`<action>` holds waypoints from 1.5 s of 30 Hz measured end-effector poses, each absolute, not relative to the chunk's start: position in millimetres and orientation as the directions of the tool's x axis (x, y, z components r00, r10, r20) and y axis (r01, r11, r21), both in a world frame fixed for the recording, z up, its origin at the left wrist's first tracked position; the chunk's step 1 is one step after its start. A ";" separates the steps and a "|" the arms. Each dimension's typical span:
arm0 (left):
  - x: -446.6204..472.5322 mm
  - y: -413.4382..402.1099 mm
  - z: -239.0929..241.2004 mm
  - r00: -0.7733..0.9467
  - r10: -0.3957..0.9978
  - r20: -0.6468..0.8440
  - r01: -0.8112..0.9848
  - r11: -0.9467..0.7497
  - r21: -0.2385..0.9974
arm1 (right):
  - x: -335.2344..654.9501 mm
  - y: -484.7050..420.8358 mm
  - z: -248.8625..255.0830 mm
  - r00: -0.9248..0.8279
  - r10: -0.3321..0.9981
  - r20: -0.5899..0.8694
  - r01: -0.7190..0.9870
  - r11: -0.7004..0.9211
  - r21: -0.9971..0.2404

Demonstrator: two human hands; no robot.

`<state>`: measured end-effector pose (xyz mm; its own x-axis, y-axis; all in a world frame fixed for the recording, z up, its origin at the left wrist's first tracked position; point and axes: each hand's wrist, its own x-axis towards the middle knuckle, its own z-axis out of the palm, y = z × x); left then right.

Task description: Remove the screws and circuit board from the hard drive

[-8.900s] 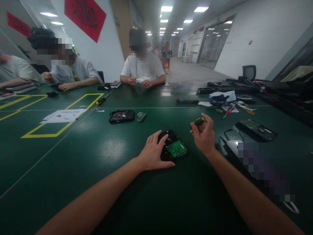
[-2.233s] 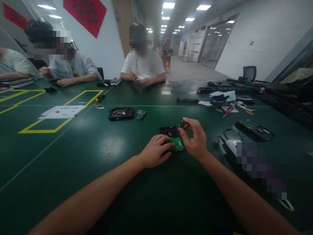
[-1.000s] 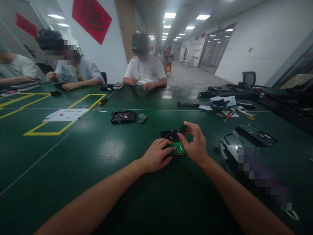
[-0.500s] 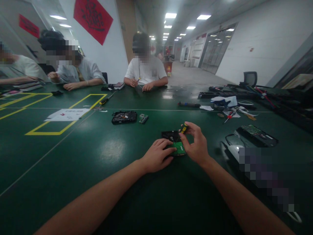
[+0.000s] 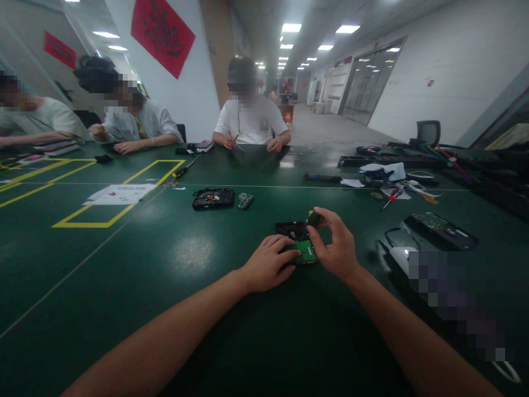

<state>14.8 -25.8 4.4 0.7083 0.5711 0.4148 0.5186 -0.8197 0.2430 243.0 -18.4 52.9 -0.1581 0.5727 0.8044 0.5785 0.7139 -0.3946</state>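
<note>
At the left of the bench (image 5: 198,331), a white sheet (image 5: 118,194) lies over yellow tape (image 5: 80,225); then an opened drive (image 5: 213,199), a small circuit board (image 5: 245,200) just beside it. My left hand (image 5: 268,263) rests on the hard drive (image 5: 294,230), partly over its green board (image 5: 307,251) — whether it grips, I cannot tell. My right hand (image 5: 338,248) pinches a screwdriver (image 5: 314,219) upright above the drive's right side — tip hidden. Farther right lies another drive (image 5: 442,230).

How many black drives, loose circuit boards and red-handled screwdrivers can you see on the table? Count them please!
Black drives: 3 (near drive under the left hand, left drive, right drive)
Loose circuit boards: 1
Red-handled screwdrivers: 1
Total: 5
</note>
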 end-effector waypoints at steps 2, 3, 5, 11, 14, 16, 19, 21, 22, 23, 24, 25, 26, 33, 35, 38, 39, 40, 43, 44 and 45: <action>14.8 -26.0 4.7 0.710 0.569 0.415 0.514 -0.821 0.247 | 242.9 -18.8 53.7 -0.169 0.561 0.811 0.570 0.727 -0.383; 14.9 -26.0 4.9 0.710 0.569 0.415 0.513 -0.822 0.249 | 242.9 -18.6 54.3 -0.169 0.551 0.817 0.573 0.730 -0.373; 14.8 -25.9 5.3 0.714 0.567 0.411 0.511 -0.823 0.249 | 243.0 -17.6 55.0 -0.157 0.538 0.828 0.589 0.725 -0.359; 14.9 -25.5 3.9 0.711 0.569 0.413 0.513 -0.822 0.248 | 242.8 -17.8 51.1 -0.172 0.573 0.801 0.582 0.716 -0.387; 15.3 -26.2 3.6 0.710 0.571 0.412 0.518 -0.820 0.243 | 243.4 -19.3 50.8 -0.186 0.575 0.797 0.577 0.720 -0.385; 15.3 -26.6 4.1 0.709 0.574 0.409 0.523 -0.818 0.241 | 243.7 -19.4 52.1 -0.163 0.568 0.807 0.595 0.709 -0.379; 15.0 -26.8 4.9 0.711 0.574 0.406 0.523 -0.818 0.240 | 243.0 -19.2 53.8 -0.133 0.547 0.827 0.611 0.702 -0.366; 14.8 -26.6 5.1 0.712 0.570 0.409 0.518 -0.820 0.243 | 241.8 -19.6 54.1 -0.151 0.540 0.828 0.605 0.713 -0.355; 14.7 -26.5 5.1 0.711 0.571 0.411 0.517 -0.820 0.245 | 241.2 -20.0 54.0 -0.164 0.545 0.822 0.601 0.716 -0.355; 14.7 -26.4 5.0 0.710 0.571 0.412 0.515 -0.820 0.248 | 240.6 -20.3 54.0 -0.179 0.553 0.813 0.597 0.718 -0.357; 14.8 -26.3 5.0 0.708 0.572 0.414 0.516 -0.819 0.251 | 240.2 -20.6 54.1 -0.189 0.560 0.807 0.593 0.720 -0.361; 14.9 -26.3 5.1 0.707 0.574 0.413 0.517 -0.818 0.252 | 240.1 -20.6 54.4 -0.190 0.565 0.803 0.591 0.719 -0.366; 15.1 -26.3 5.3 0.706 0.576 0.412 0.519 -0.817 0.252 | 240.1 -20.3 55.0 -0.185 0.566 0.803 0.593 0.716 -0.368; 14.9 -26.5 6.1 0.715 0.566 0.412 0.513 -0.824 0.241 | 243.3 -17.2 57.6 -0.205 0.584 0.785 0.616 0.700 -0.360; 14.5 -26.0 5.0 0.711 0.568 0.414 0.515 -0.822 0.245 | 243.5 -17.5 56.0 -0.192 0.594 0.781 0.609 0.696 -0.379; 14.2 -25.5 3.7 0.710 0.569 0.414 0.514 -0.822 0.248 | 243.3 -17.9 53.6 -0.182 0.612 0.770 0.576 0.701 -0.421; 14.2 -25.5 3.5 0.710 0.568 0.415 0.514 -0.822 0.247 | 243.3 -17.9 53.2 -0.189 0.610 0.770 0.568 0.707 -0.421; 14.2 -25.6 3.6 0.711 0.568 0.415 0.514 -0.822 0.245 | 243.3 -17.8 53.1 -0.196 0.603 0.773 0.567 0.713 -0.412; 14.6 -26.3 4.6 0.711 0.569 0.413 0.517 -0.821 0.240 | 243.6 -16.9 53.8 -0.191 0.566 0.802 0.592 0.718 -0.366; 14.8 -26.5 4.9 0.711 0.569 0.413 0.518 -0.821 0.240 | 243.6 -16.5 54.0 -0.180 0.556 0.811 0.599 0.716 -0.358; 14.9 -26.6 5.2 0.711 0.570 0.413 0.518 -0.821 0.240 | 243.5 -16.0 54.1 -0.169 0.549 0.819 0.605 0.713 -0.354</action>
